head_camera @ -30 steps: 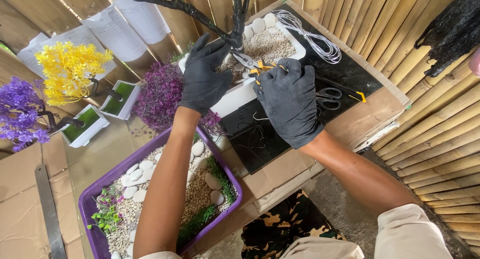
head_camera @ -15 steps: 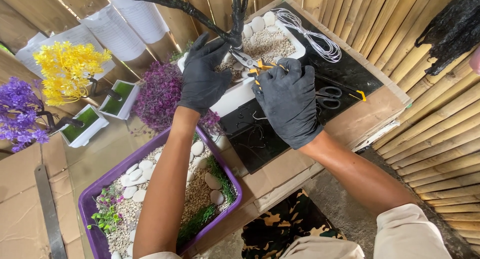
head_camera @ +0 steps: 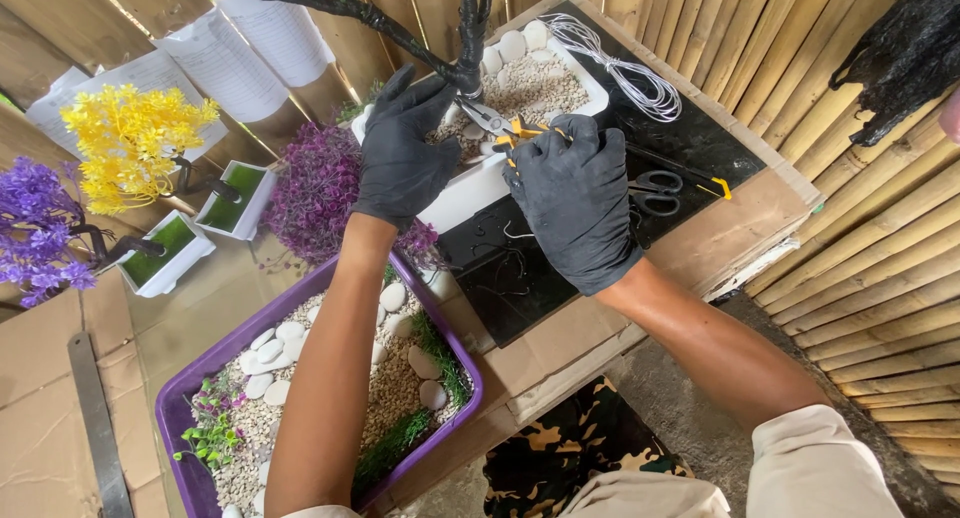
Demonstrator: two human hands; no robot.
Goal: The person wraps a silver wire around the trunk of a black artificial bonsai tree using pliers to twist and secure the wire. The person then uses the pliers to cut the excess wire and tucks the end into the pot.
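Note:
Both my hands wear black gloves. My right hand (head_camera: 578,200) is closed around yellow-handled pliers (head_camera: 500,126), whose metal jaws point at the base of a black artificial tree trunk (head_camera: 468,38). My left hand (head_camera: 400,153) rests on the near rim of the white rectangular planter (head_camera: 470,183), fingers spread beside the trunk base. The planter holds gravel and white stones. It sits on a black mat (head_camera: 540,268) over a cardboard box.
A coil of white wire (head_camera: 625,73) and black scissors (head_camera: 655,190) lie on the mat. A purple tray (head_camera: 190,388) with pebbles and greenery sits under my left arm. Yellow (head_camera: 130,138), purple (head_camera: 35,228) and magenta (head_camera: 320,193) artificial plants stand left. Bamboo wall behind.
Almost nothing moves: both hands stay at the trunk base, with the pliers shifting only slightly.

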